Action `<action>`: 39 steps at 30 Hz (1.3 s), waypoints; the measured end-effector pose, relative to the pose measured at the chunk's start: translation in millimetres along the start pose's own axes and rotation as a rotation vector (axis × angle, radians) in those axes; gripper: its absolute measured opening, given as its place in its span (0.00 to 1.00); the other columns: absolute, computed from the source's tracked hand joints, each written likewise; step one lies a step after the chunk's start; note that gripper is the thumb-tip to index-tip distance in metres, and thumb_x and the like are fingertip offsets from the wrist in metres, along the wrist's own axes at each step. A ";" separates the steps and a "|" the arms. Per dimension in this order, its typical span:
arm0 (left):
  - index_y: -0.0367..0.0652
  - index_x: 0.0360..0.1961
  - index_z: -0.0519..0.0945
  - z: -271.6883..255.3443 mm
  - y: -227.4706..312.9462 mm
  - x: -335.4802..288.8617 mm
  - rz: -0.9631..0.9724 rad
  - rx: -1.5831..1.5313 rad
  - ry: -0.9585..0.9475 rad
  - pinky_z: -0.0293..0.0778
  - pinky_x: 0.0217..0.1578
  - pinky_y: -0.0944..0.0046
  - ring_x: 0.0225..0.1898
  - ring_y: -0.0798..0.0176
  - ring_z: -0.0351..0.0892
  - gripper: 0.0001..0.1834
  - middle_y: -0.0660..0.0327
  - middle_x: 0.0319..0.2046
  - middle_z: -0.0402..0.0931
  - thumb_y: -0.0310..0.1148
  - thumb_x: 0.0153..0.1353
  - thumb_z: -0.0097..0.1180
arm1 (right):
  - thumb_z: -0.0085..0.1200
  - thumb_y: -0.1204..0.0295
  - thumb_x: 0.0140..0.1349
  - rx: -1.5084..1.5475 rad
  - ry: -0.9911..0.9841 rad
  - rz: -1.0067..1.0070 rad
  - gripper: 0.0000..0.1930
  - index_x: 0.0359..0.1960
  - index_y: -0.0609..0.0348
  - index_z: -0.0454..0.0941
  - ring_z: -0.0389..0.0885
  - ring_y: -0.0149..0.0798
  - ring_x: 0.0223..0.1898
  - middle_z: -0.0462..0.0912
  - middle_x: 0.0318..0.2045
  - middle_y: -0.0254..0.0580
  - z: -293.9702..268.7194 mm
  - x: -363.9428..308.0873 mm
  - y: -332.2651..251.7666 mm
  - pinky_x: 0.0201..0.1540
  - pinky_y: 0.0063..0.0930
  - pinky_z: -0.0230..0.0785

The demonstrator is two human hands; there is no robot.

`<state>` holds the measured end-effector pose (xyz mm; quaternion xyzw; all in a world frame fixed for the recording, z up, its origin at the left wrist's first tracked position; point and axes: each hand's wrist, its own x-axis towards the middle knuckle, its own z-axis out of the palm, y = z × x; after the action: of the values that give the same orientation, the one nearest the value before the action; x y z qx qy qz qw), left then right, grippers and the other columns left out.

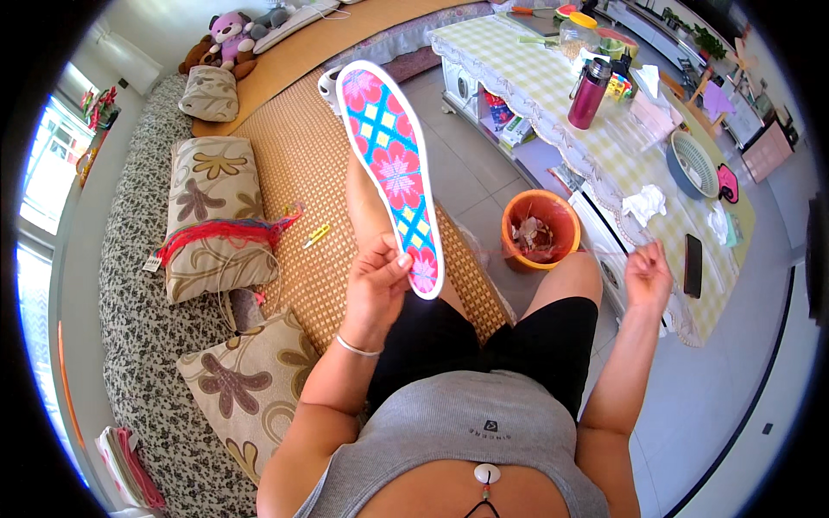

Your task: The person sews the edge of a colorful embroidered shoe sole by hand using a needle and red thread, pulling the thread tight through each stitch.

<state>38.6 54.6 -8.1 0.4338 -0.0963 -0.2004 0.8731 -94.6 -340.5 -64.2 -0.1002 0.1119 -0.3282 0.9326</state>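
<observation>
We see our left hand (376, 281) gripping the near end of one embroidered insole (393, 168) — pink flowers on a blue lattice — its long axis running from the hand up and away to the far left. Our right hand (648, 274) is raised near the table (518, 69), fingers pinched together; on what, we cannot tell. Three patterned cushions (211, 216) lie left; one orange bin (541, 229) and one maroon flask (589, 93) sit right.

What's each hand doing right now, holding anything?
Left hand: closed on the heel end of the embroidered insole, held up.
Right hand: raised, fingers pinched together; seems to pull a thin thread, too fine to confirm.
</observation>
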 end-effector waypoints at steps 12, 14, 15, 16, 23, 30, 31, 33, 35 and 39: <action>0.38 0.41 0.74 22.1 -34.9 -2.0 -0.294 -0.298 -0.213 0.56 0.17 0.78 0.16 0.78 0.59 0.07 0.65 0.25 0.74 0.23 0.60 0.52 | 0.50 0.74 0.62 -0.949 -0.283 -0.096 0.06 0.40 0.61 0.73 0.65 0.21 0.20 0.70 0.21 0.29 87.9 -86.7 116.6 0.22 0.15 0.59; 0.42 0.42 0.74 21.8 -42.1 0.3 -0.374 -0.394 -0.295 0.60 0.22 0.70 0.16 0.73 0.59 0.11 0.66 0.20 0.66 0.33 0.59 0.53 | 0.50 0.77 0.61 -1.192 -0.428 -0.065 0.03 0.35 0.62 0.74 0.71 0.23 0.25 0.74 0.24 0.31 101.0 -105.1 132.9 0.29 0.17 0.65; 0.43 0.42 0.75 22.6 -43.7 -1.4 -0.440 -0.531 -0.273 0.60 0.22 0.70 0.15 0.72 0.58 0.10 0.65 0.20 0.67 0.32 0.60 0.53 | 0.53 0.79 0.59 -1.264 -0.512 -0.206 0.01 0.31 0.63 0.75 0.74 0.25 0.26 0.76 0.25 0.33 104.5 -110.2 142.7 0.29 0.18 0.66; 0.44 0.41 0.75 27.9 -39.7 -3.1 -0.504 -0.668 -0.246 0.60 0.22 0.70 0.15 0.71 0.58 0.08 0.65 0.20 0.68 0.32 0.61 0.52 | 0.55 0.80 0.55 -1.394 -0.617 -0.359 0.02 0.29 0.61 0.75 0.76 0.32 0.26 0.77 0.25 0.37 113.9 -113.6 146.4 0.28 0.22 0.67; 0.42 0.34 0.75 13.4 -43.6 -6.3 -0.510 -0.773 -0.249 0.64 0.21 0.67 0.16 0.67 0.65 0.26 0.60 0.17 0.70 0.57 0.61 0.42 | 0.57 0.82 0.49 -1.491 -0.891 -0.698 0.07 0.30 0.59 0.75 0.75 0.42 0.25 0.75 0.25 0.40 127.6 -119.6 167.6 0.27 0.31 0.68; 0.38 0.34 0.72 17.1 -42.1 -9.3 -0.453 -0.800 -0.290 0.70 0.23 0.67 0.21 0.65 0.73 0.25 0.57 0.18 0.72 0.53 0.61 0.43 | 0.57 0.82 0.48 -1.481 -0.915 -0.755 0.07 0.30 0.60 0.75 0.76 0.42 0.23 0.75 0.24 0.40 127.9 -122.2 173.7 0.24 0.31 0.68; 0.38 0.35 0.72 15.7 -43.9 -9.2 -0.443 -0.790 -0.308 0.70 0.23 0.67 0.21 0.65 0.73 0.24 0.57 0.18 0.72 0.52 0.62 0.43 | 0.57 0.82 0.48 -1.477 -0.915 -0.757 0.08 0.30 0.60 0.75 0.76 0.42 0.23 0.76 0.24 0.40 127.9 -122.0 173.7 0.24 0.31 0.68; 0.38 0.35 0.72 11.3 -45.6 -8.1 -0.445 -0.778 -0.314 0.70 0.23 0.66 0.21 0.65 0.73 0.22 0.57 0.18 0.72 0.50 0.62 0.43 | 0.57 0.82 0.48 -1.480 -0.917 -0.751 0.08 0.30 0.60 0.75 0.76 0.42 0.23 0.76 0.24 0.40 128.1 -122.0 173.1 0.24 0.31 0.68; 0.38 0.35 0.72 9.5 -46.8 -8.4 -0.443 -0.770 -0.310 0.69 0.23 0.66 0.22 0.65 0.73 0.21 0.57 0.18 0.71 0.49 0.62 0.43 | 0.57 0.82 0.48 -1.481 -0.920 -0.749 0.08 0.30 0.60 0.75 0.76 0.42 0.23 0.75 0.24 0.40 128.3 -122.3 172.7 0.24 0.31 0.68; 0.38 0.35 0.72 9.9 -49.1 -8.7 -0.427 -0.756 -0.315 0.69 0.23 0.66 0.22 0.64 0.73 0.21 0.58 0.17 0.71 0.49 0.63 0.43 | 0.56 0.79 0.49 -1.501 -0.942 -0.745 0.08 0.31 0.59 0.74 0.75 0.41 0.26 0.74 0.26 0.39 127.4 -123.1 170.7 0.26 0.31 0.68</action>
<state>14.3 24.6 -41.2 0.0594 -0.0565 -0.4602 0.8840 -52.5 -117.4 30.7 -0.8217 -0.1322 -0.3725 0.4105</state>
